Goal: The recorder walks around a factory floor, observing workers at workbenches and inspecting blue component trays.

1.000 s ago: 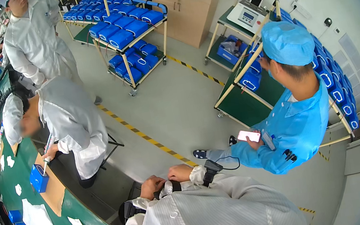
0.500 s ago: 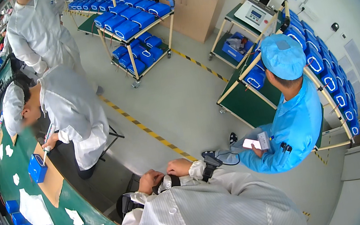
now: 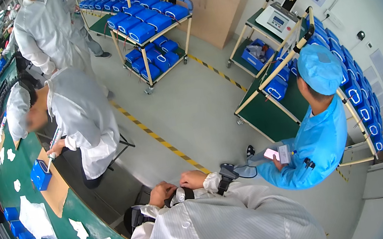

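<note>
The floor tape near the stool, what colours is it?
The floor tape has yellow and black stripes, seen best in the head view.

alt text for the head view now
Left hand and right hand close together before the wearer's white coat. At left, a co-worker holds a tube at a blue pack; at right, another in blue holds a phone.

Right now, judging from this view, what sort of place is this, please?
Probably a factory assembly workshop: a wheeled rack carries rows of blue packs, a white-coated co-worker bends over a long green bench, and yellow-and-black tape marks the floor.
</note>
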The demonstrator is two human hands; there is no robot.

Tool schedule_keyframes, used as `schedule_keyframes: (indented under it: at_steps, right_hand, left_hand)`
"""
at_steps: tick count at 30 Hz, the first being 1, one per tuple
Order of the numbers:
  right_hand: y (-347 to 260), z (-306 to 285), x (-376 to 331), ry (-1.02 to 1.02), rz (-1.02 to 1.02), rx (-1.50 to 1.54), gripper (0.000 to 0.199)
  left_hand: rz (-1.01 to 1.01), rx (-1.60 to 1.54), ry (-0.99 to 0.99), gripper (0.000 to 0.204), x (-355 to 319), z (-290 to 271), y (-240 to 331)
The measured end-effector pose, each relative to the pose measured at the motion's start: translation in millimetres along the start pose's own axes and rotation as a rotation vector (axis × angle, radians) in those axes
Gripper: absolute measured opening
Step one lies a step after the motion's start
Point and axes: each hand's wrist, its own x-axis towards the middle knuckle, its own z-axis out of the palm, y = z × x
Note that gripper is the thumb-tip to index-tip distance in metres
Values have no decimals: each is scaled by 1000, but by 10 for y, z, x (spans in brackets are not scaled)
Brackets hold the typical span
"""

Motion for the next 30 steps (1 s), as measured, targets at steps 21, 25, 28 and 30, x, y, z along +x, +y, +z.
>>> schedule_keyframes:
  at_steps: [21,25,28,30]
  right_hand:
    - [32,-36,-75,-59,-21,-10,23]
    - [38,-54,-40,-92,-19,-47,23]
    - [17,-85,-12,-112,-36,-58,23]
    - [17,-86,0,-125,-42,-67,23]
  left_hand:
    - [60,16,-43,21,-67,60,30]
    - [35,25,-35,22,-80,76,10]
    - [48,14,-26,22,-95,74,-12]
    - [48,14,-8,22,-101,64,-14]
